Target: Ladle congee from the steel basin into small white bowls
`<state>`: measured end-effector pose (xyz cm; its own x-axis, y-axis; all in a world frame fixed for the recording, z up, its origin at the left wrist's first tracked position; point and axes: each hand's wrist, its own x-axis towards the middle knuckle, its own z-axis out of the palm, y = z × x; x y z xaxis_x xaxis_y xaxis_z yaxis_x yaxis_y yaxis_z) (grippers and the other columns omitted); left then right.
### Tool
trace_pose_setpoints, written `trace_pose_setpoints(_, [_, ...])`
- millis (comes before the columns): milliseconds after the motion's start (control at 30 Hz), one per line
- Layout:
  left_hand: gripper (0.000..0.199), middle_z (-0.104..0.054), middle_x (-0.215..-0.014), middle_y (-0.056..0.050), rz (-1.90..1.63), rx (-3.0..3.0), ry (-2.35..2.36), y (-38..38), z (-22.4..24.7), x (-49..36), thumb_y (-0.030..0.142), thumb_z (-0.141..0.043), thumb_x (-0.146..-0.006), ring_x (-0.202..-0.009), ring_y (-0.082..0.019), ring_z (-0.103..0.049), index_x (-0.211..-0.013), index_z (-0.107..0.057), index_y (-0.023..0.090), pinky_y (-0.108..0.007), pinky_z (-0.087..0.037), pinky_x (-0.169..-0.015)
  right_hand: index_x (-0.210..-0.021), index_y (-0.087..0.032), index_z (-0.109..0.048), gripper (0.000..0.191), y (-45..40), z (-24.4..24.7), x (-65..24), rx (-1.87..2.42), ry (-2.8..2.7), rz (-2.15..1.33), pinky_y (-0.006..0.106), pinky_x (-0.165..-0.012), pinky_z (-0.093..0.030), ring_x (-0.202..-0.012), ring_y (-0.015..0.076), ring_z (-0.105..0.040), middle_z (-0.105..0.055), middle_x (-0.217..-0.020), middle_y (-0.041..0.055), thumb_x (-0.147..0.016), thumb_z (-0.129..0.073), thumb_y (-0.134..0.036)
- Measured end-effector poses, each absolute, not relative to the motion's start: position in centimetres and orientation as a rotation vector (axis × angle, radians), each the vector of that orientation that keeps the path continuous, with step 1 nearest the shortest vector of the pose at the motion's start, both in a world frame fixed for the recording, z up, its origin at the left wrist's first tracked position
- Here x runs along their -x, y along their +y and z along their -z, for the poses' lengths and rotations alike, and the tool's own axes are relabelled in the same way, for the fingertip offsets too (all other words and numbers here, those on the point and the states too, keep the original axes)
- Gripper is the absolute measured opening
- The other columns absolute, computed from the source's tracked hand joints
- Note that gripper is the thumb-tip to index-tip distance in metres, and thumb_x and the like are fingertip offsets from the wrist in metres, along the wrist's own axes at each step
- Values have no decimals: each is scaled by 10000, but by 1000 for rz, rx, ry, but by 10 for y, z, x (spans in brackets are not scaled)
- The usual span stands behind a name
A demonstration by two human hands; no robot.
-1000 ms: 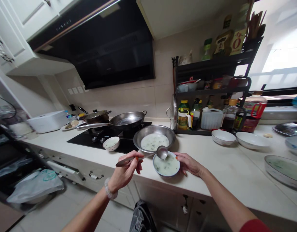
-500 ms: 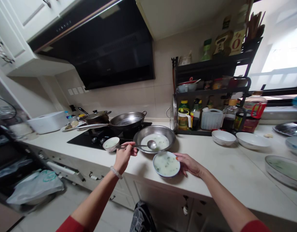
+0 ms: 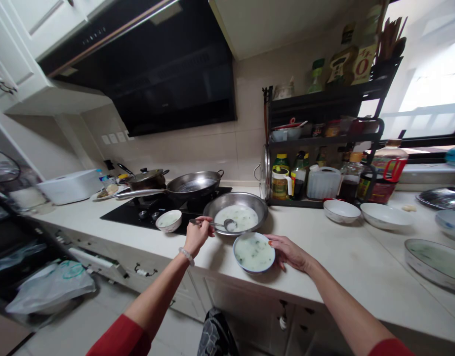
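Note:
My left hand [image 3: 198, 234] is closed round the handle of a metal ladle [image 3: 219, 225]. The ladle's scoop lies at the near side of a wide steel basin [image 3: 262, 211], over or in the pale soup with green bits. Close in front of the basin is a bowl [image 3: 254, 253] filled with the same soup. My right hand [image 3: 288, 252] grips that bowl's right side, with fingers at its rim and underneath. To the left of my left hand, a smaller bowl [image 3: 168, 221] of soup stands by the hob's edge.
A steel wok [image 3: 193, 185] and a lidded pot [image 3: 144, 178] sit on the black hob [image 3: 119, 213]. Two white bowls [image 3: 341, 211] stand below a bottle rack [image 3: 323, 99]. At right is an oval dish [image 3: 434, 264] of soup. A drawer [image 3: 97, 262] hangs open at lower left.
The ladle's scoop has come down toward the soup in the basin, and my left hand has shifted slightly right. My right hand and its bowl have stayed nearly still.

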<state>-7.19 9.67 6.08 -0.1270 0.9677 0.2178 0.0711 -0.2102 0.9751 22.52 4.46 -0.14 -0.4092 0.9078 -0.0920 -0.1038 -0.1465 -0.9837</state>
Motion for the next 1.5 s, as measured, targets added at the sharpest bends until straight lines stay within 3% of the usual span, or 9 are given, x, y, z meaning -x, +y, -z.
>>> trace_pose_setpoints(433, [176,-628,-519,-31,-1527,-1085,1228,94,-73,84,201,-556,-629,-438,-108,-580,-758,-601,90,-210,-479,-435,-1327,-109,-466,609,44,1,-225,971,-1337,-1664,158,-299,-432,-405,112,-594,-650,-620,12,-802,-588,-393])
trace_pose_setpoints(967, [121,-625,-479,-13,-1419,-1413,1307,99,-65,78,182,-561,-645,-408,-154,-596,-723,-643,139,-220,-452,-394,-1326,-123,-477,599,44,1,-225,989,-1336,-1662,161,-293,-424,-411,120,-603,-654,-631,17,-800,-586,-387])
trace_pose_setpoints(1500, [155,-601,-481,11,-1548,-1205,1267,100,-72,89,169,-526,-637,-430,-127,-590,-752,-615,116,-230,-509,-436,-1330,-122,-467,610,44,1,-225,1009,-1337,-1651,169,-298,-429,-417,125,-604,-655,-629,18,-795,-582,-391])
